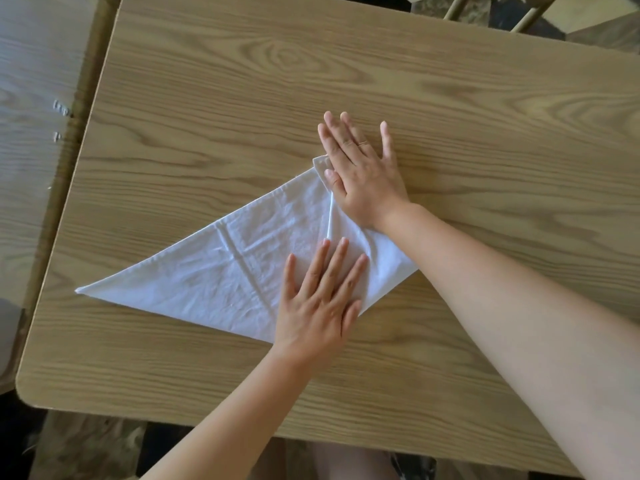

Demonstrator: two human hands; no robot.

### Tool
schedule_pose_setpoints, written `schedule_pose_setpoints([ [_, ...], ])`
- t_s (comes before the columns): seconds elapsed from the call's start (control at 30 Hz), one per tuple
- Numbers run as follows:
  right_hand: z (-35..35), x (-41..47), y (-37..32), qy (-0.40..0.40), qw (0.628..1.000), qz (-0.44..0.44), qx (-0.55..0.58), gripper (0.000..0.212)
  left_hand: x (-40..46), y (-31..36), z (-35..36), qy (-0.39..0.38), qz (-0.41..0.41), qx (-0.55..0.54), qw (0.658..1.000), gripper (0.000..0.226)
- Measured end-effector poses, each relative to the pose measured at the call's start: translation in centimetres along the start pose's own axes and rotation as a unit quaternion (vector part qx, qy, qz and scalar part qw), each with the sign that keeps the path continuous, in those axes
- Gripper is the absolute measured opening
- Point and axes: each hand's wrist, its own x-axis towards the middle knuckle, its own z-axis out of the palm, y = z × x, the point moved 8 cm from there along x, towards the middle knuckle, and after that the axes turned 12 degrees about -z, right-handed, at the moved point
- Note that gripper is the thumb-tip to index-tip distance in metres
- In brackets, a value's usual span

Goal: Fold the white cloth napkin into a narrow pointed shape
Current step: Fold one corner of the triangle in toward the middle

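From the head view, the white cloth napkin (221,271) is seen lying flat on the wooden tabletop (450,109), nearer its left edge and near edge than its far right corner. It has been brought to a broad triangle, one long point reaching toward the left edge; at its right end a flap has been folded over, a raised crease showing between the two hands. The left hand (320,296) is laid flat on the cloth, fingers (332,261) spread, nothing pinched. The right hand (363,174) is pressed flat on the folded flap near the napkin's far corner, fingers open and partly on bare wood. The shape is judged still wide; further narrowing folds appear to remain. No containers are visible.
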Motion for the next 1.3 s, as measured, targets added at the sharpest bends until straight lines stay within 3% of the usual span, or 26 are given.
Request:
schedule_pose_setpoints([
  [0.13,-0.3,0.1,-0.3,-0.003,0.999,-0.004,-0.038,0.057,-3.4,-0.3,0.8,-0.016,0.013,0.017,1.000,0.054],
  [0.3,-4.0,-5.4,-2.8,0.115,0.993,0.008,-0.032,0.056,-3.6,-0.5,0.7,-0.025,-0.015,0.006,1.000,0.060],
  [0.53,1.1,-12.2,-4.5,-0.020,1.000,-0.010,-0.020,0.054,-4.1,-0.7,0.7,-0.036,0.022,0.026,0.999,0.060],
  [0.7,1.0,-12.0,-4.4,-0.028,0.999,-0.005,-0.022,0.055,-7.2,-2.4,0.9,-0.038,0.089,0.046,0.994,0.058],
  [0.9,1.1,-11.9,-4.4,-0.035,0.999,-0.006,-0.029,0.055,-9.7,-4.8,0.9,-0.062,0.076,0.044,0.994,0.061],
  [1.0,1.0,-11.9,-4.5,-0.038,0.999,-0.003,-0.033,0.054,-10.7,-7.9,-0.2,-0.045,0.013,0.041,0.998,0.060],
  [1.17,0.3,-12.1,-6.4,-0.016,0.999,0.029,-0.023,0.057,-9.8,-15.8,-2.7,0.000,-0.217,-0.006,0.976,0.065],
  [1.3,0.1,-10.1,-12.0,0.007,1.000,-0.005,-0.009,0.057,-9.2,-20.2,-3.6,0.011,-0.284,-0.012,0.959,0.073],
])
